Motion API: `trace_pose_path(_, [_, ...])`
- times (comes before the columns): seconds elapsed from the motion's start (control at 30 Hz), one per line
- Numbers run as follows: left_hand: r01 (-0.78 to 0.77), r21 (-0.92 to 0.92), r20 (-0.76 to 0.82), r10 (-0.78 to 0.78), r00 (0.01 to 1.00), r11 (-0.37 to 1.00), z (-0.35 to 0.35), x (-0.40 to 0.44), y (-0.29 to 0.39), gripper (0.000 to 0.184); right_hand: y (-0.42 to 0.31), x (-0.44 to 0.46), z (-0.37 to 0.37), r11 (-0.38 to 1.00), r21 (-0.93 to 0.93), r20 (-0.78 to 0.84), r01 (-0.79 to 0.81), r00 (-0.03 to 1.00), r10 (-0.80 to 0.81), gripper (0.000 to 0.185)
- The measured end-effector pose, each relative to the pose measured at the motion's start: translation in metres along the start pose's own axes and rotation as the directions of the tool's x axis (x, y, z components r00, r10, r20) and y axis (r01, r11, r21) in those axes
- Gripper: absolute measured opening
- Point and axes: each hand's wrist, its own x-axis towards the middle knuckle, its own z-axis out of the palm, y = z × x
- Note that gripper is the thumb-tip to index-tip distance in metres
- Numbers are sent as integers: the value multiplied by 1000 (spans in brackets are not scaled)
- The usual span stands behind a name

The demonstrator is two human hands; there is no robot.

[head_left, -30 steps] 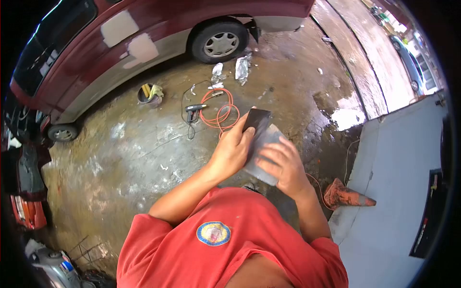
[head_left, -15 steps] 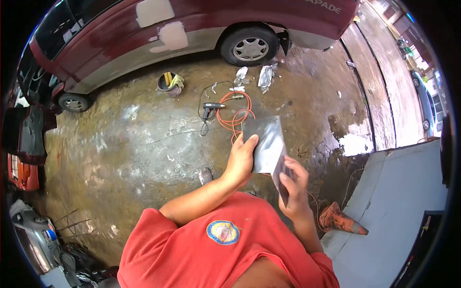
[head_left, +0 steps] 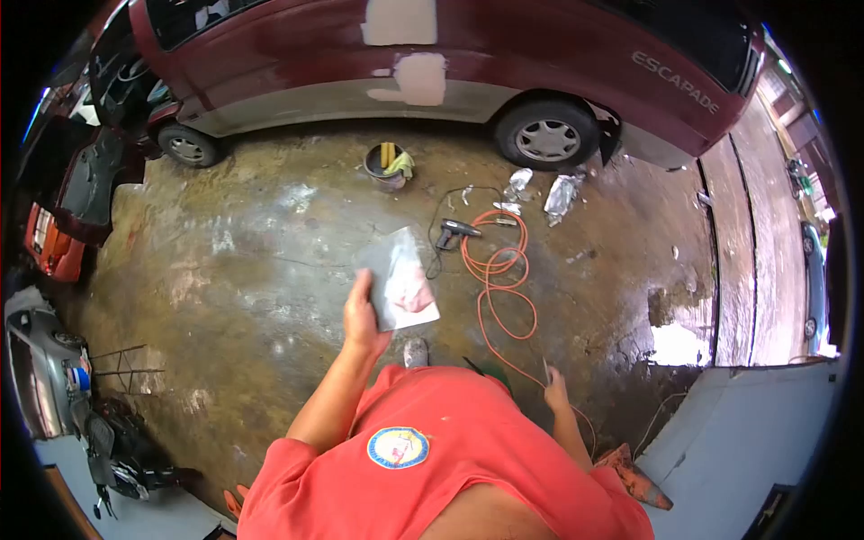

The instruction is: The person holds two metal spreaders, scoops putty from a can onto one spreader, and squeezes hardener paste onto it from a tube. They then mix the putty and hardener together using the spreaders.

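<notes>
My left hand is closed on the edge of a flat metal mixing plate, raised in front of my body. A smeared lump of pale pink putty lies on the plate's right part. My right hand is lowered at my right side, closed on a thin flat putty spreader. The spreader shows nearly edge-on and is apart from the plate.
A maroon van with putty patches stands ahead. On the wet floor are a bucket, a heat gun, a coiled orange hose and crumpled sheeting. A traffic cone lies right; a motorcycle stands left.
My right hand has moved away from the plate and down to my right side, taking the spreader along. The plate has shifted left, exposing the pink putty. The camera view has turned.
</notes>
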Motion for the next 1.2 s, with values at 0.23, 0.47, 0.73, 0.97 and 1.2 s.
trace_pose_path(0.23, [-198, 31, -189, 200, 961, 980, -68, -35, 66, 57, 61, -25, 117, 945, -200, 507, -258, 798, 325, 41])
trace_pose_path(0.47, [-281, -75, -259, 253, 932, 957, -51, -14, 90, 58, -36, 92, 137, 997, -78, 550, 25, 835, 22, 37])
trace_pose_path(0.73, [-347, -68, -182, 331, 926, 935, -42, 100, 157, 59, -283, 282, 98, 995, -31, 400, 93, 914, -72, 38])
trace_pose_path(0.97, [-305, -69, -185, 288, 940, 950, 11, 259, 250, 51, -447, 392, 117, 976, 163, 338, 143, 921, -192, 47])
trace_pose_path(1.2, [-330, -47, -81, 325, 942, 943, 41, 381, 326, 44, -707, 430, 44, 719, 374, 120, 586, 738, -664, 47])
